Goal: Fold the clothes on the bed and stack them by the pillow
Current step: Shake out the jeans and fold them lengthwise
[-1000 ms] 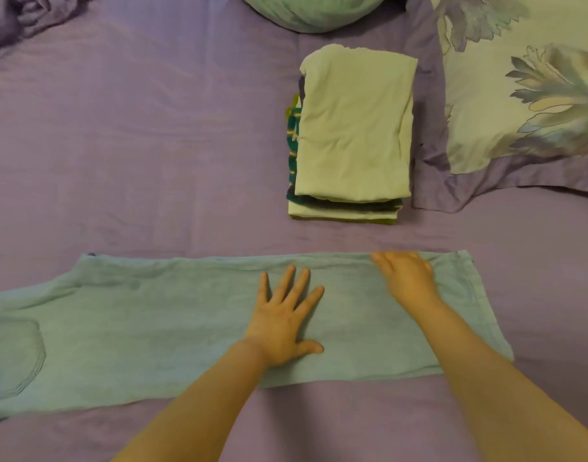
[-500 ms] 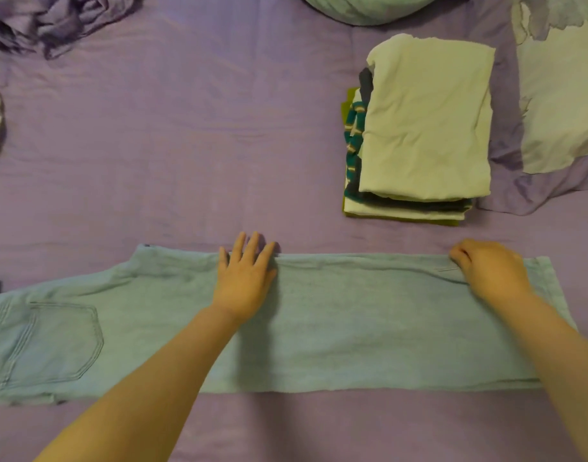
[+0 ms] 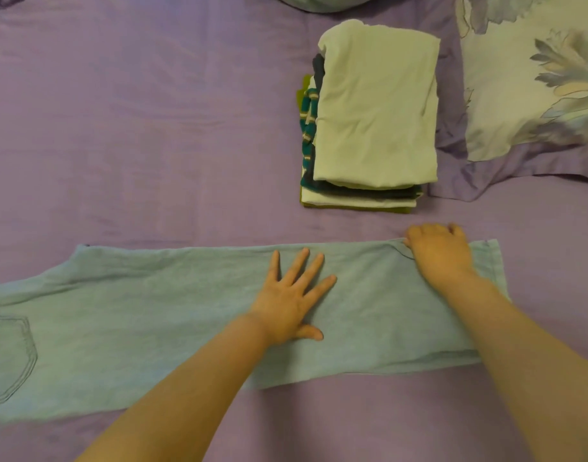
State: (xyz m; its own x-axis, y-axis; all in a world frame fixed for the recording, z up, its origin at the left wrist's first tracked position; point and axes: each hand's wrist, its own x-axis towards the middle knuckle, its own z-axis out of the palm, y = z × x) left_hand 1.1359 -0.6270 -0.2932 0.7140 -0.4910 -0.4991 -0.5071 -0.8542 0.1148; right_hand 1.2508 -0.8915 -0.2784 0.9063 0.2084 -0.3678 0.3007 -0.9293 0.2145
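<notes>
One pair of jeans (image 3: pixel 136 315) lies lengthwise across the bed (image 3: pixel 136 128), legs doubled, back pocket at 9 o'clock, hems at 3 o'clock. Left hand (image 3: pixel 291 300) is flat on mid-leg, fingers spread. Right hand (image 3: pixel 439 255) is curled over the far edge near the hems; looks like a pinch, though I can't confirm the grip. Likely next: bring the hems over to the waist, pinning the crease under the left palm and squaring the edges first. One folded stack (image 3: pixel 372 115) at 1 o'clock, roughly five layers, touching one floral pillow (image 3: pixel 532 88).
</notes>
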